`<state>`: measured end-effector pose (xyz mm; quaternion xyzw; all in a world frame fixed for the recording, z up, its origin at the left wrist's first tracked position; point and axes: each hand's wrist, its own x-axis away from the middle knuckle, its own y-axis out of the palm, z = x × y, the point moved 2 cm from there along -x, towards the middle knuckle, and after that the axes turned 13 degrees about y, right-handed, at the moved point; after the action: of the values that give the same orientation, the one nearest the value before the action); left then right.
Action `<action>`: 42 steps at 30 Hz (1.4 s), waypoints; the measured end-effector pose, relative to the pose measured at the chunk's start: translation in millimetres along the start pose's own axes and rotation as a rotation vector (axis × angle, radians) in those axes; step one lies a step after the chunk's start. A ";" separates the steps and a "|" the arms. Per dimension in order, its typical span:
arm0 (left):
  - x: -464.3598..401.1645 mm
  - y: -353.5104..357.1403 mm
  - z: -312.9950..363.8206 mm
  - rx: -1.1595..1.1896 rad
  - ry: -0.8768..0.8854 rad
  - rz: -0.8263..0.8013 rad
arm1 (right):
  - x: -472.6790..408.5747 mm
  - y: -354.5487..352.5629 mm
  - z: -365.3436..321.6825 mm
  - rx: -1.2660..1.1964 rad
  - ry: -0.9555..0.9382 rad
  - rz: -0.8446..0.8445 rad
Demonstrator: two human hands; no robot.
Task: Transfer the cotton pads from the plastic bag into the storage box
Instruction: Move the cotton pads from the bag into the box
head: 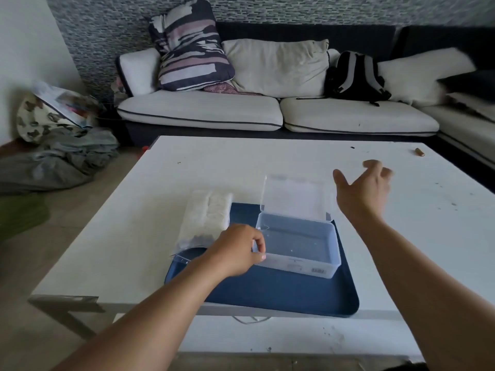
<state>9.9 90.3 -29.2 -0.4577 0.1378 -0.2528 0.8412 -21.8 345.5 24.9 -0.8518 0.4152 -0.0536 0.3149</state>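
Observation:
A clear plastic storage box (297, 245) stands on a dark blue tray (281, 290), with its hinged lid (294, 196) raised upright at the back and nothing inside. A clear plastic bag of white cotton pads (206, 218) lies flat to the left of the box, partly on the tray. My left hand (235, 250) grips the box's near left corner, thumb and fingers on the wall. My right hand (361, 191) hovers just right of the raised lid, fingers spread and holding nothing.
The tray sits on a white low table (134, 223), overhanging its front edge. A small brown object (419, 152) lies at the far right of the table. A sofa (267, 111) with cushions and a black backpack (353, 76) stands behind.

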 end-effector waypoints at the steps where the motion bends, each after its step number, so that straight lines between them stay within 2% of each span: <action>1: -0.7 2.0 0.7 0.000 0.013 -0.002 | 4.0 3.2 -3.7 0.023 -0.057 -0.046; 2: -0.8 3.8 1.9 -0.002 0.023 -0.007 | 10.1 9.2 -7.4 0.061 -0.130 -0.179; 4: -1.2 5.3 5.5 -0.011 0.039 -0.038 | 34.4 25.5 -11.5 0.219 -0.213 -0.648; 5: -0.6 4.4 7.7 -0.004 0.044 -0.063 | 49.7 31.0 -10.0 0.381 -0.258 -0.848; 6: 0.4 1.0 9.5 0.005 0.048 -0.081 | 61.7 34.5 -7.6 0.552 -0.323 -0.963; 7: 2.1 -6.2 10.7 0.015 0.049 -0.076 | 68.4 36.0 -4.7 0.684 -0.401 -0.981; 9: 9.9 -32.0 8.0 0.015 0.025 -0.005 | 73.4 32.3 -7.3 0.706 -0.481 -0.897; 12: 31.5 -74.4 -20.5 -0.199 -0.096 0.126 | 85.6 27.5 -28.7 0.354 -0.438 -0.871; 14: 49.7 -81.3 -51.7 -0.321 -0.248 0.034 | 111.9 31.4 -48.4 0.233 -0.537 -0.938; 15: 57.4 -78.3 -64.8 -0.310 -0.302 -0.019 | 130.5 35.0 -56.2 0.233 -0.620 -0.981; 17: 65.5 -66.2 -87.4 -0.136 -0.356 0.006 | 165.1 48.2 -62.0 0.289 -0.757 -1.056; 20: 60.8 -56.1 -98.4 -0.080 -0.360 0.132 | 188.3 71.1 -55.6 0.542 -0.835 -0.992; 23: 55.0 -61.1 -91.2 -0.200 -0.309 0.250 | 184.6 87.2 -55.4 0.680 -0.829 -0.762; 27: 50.3 -76.6 -69.9 -0.331 -0.244 0.441 | 159.8 87.1 -68.8 0.485 -0.804 -0.471; 30: 47.0 -80.2 -51.4 -0.417 -0.242 0.514 | 148.0 87.3 -68.7 0.413 -0.859 -0.250; 32: 44.8 -80.0 -44.3 -0.407 -0.219 0.572 | 142.1 91.8 -63.9 0.377 -0.883 -0.159; 35: 38.8 -74.2 -42.1 -0.211 -0.151 0.577 | 133.8 93.7 -60.3 0.274 -0.889 -0.167; 37: 35.0 -68.7 -44.6 -0.090 -0.155 0.546 | 132.0 94.4 -60.2 0.290 -0.888 -0.187; 42: 31.4 -62.7 -46.2 -0.051 -0.125 0.506 | 128.3 98.7 -57.9 0.469 -0.863 -0.288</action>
<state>-4.1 12.3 -1.7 -0.4447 0.2019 -0.0021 0.8726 -25.4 176.8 -8.2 -0.7514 0.1024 0.1683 0.6298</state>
